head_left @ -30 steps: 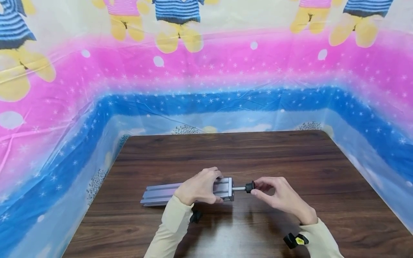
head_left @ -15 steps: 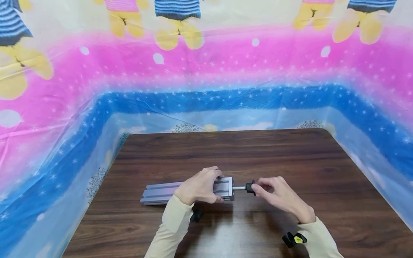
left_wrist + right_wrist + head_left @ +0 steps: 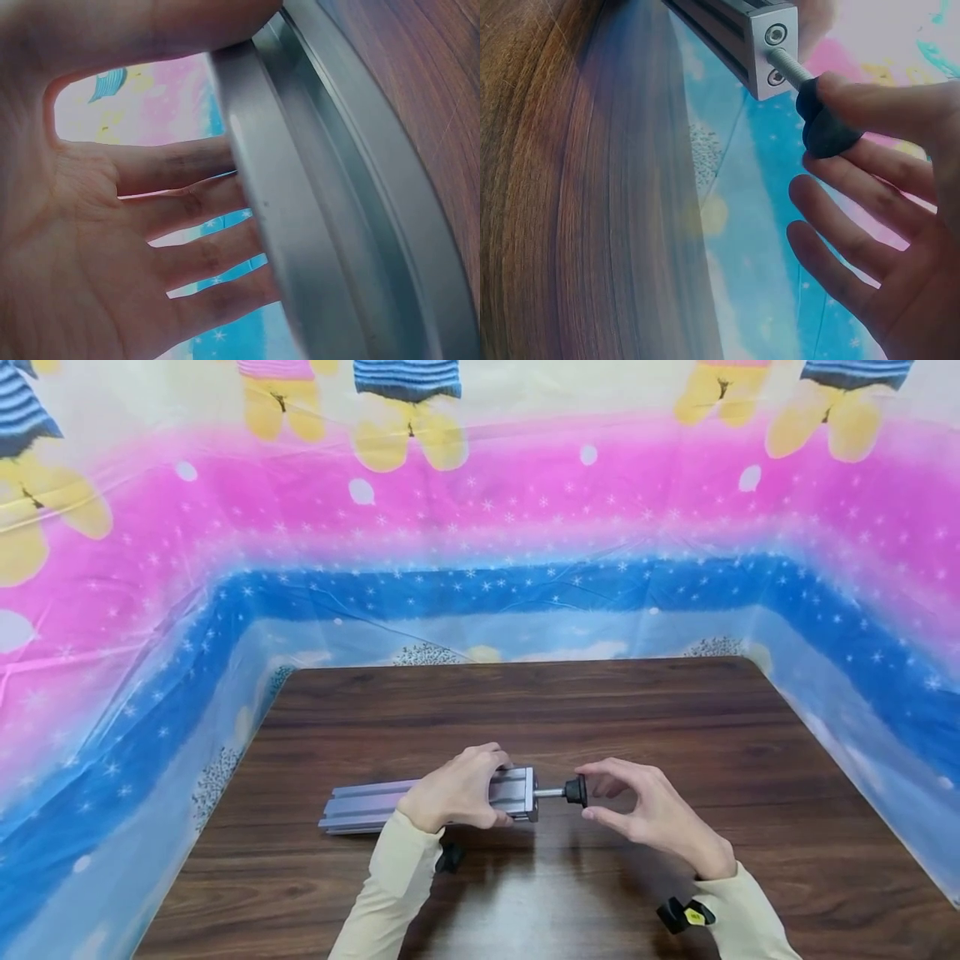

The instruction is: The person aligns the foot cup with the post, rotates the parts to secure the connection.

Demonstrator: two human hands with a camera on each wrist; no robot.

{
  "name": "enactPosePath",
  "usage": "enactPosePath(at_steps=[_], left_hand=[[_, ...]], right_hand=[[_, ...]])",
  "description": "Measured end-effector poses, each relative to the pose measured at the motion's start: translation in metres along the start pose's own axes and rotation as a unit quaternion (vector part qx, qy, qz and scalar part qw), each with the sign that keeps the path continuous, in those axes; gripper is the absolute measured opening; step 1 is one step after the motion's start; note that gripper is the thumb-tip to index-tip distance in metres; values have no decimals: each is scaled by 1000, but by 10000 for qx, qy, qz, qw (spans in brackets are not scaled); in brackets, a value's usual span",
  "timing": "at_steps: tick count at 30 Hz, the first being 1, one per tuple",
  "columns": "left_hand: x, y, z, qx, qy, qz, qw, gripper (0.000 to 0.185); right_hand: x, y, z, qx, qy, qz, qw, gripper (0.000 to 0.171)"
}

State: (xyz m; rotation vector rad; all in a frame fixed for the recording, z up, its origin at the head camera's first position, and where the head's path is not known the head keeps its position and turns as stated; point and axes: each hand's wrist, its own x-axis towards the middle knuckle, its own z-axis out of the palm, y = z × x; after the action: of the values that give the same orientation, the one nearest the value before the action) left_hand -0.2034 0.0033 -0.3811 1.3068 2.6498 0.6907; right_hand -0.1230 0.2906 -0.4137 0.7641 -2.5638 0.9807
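**Aluminium profile held down while its black knob is touched**

An aluminium profile [image 3: 420,800] is seen lying flat on the wooden tabletop [image 3: 675,727], roughly midway between the left and right edges and nearer the front edge than the back. Its long axis runs left to right. From its right end face a threaded rod [image 3: 551,792] projects, and a black knob [image 3: 576,790] is carried on the rod's outer end, clear of the profile.

The profile is gripped near its right end by the left hand [image 3: 457,789]; the fingers are curled over the top and far side, and the thumb is laid along the near side. In the left wrist view the fingers [image 3: 187,217] are shown spread slightly apart behind the metal rail [image 3: 337,225].

The right hand [image 3: 648,814] is placed at the knob. In the right wrist view the knob [image 3: 825,124] is touched from above by one finger [image 3: 885,105], while the remaining fingers are held apart and nearly straight below it, not closed round it. Whether the thumb meets the knob cannot be told.

Cream sleeves [image 3: 390,893] are worn on both arms, and a black strap with a yellow mark [image 3: 686,917] is seen at the right wrist. The tabletop is surrounded on three sides by a pink and blue patterned sheet [image 3: 480,527].
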Motion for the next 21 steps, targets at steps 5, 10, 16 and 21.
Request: enactPosePath(at_steps=[5,10,16,21], left_hand=[[1,1,-1,-31,44,15,10000,54],[1,-1,-2,-23,40,2,10000,55],[1,-1,-2,-14,27,52,10000,54],[-1,0,-2,-63,34,43,10000,53]], right_hand=[[0,-1,-1,-49,-43,279,9996,39],[2,-2,0,65,-119,559,9983,26],[4,-3,1,170,-269,876,9956,15],[6,-6,3,175,-351,1205,9919,16]])
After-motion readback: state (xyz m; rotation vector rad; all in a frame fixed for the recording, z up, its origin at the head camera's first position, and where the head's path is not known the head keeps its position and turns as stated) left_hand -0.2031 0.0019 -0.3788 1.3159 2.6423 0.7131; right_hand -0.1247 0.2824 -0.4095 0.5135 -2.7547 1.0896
